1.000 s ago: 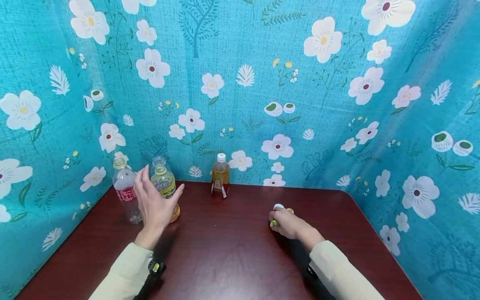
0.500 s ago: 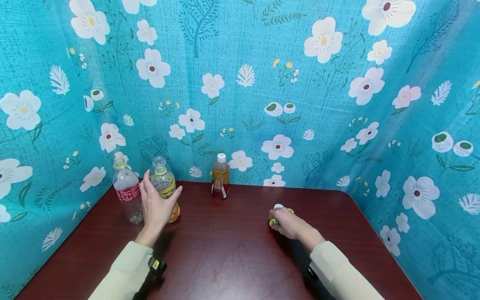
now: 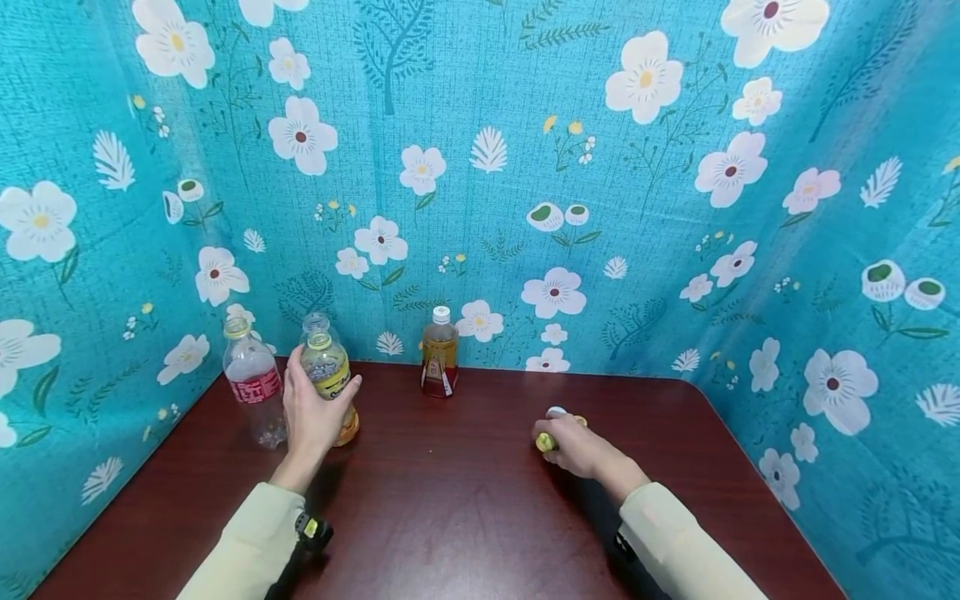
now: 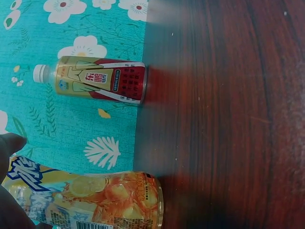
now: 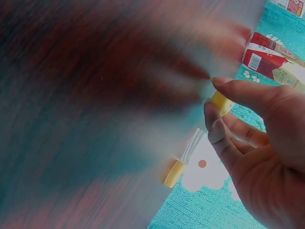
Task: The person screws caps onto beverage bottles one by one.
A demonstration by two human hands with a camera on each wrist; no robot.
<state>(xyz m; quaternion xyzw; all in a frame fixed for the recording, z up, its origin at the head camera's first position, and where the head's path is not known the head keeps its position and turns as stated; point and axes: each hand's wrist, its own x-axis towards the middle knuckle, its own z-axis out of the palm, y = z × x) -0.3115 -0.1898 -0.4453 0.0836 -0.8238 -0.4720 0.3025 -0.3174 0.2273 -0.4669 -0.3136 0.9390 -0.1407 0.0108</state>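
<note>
My left hand (image 3: 317,417) has its fingers and thumb round the upper part of an uncapped plastic drink bottle (image 3: 327,377) with a yellow label. Orange fruit pictures cover the lower half of this bottle (image 4: 114,198) in the left wrist view; part of the hand (image 4: 9,181) shows at its upper end. Over on the right, my right hand (image 3: 573,444) pinches a yellow bottle cap (image 5: 220,103) between thumb and index finger, close over the table. Beyond it lie a white cap (image 3: 556,412) and another yellow cap (image 5: 174,174).
A clear bottle with a red label (image 3: 255,387) stands left of my left hand. Another clear bottle (image 3: 316,323) shows behind the yellow-labelled one. A capped red-and-gold bottle (image 3: 439,358) stands at the table's back edge, before the floral curtain (image 3: 480,208).
My left hand has moved slightly down and closed in round the yellow-labelled bottle. The cap in my right hand has tilted and shifted slightly left, its face now turned more to view.
</note>
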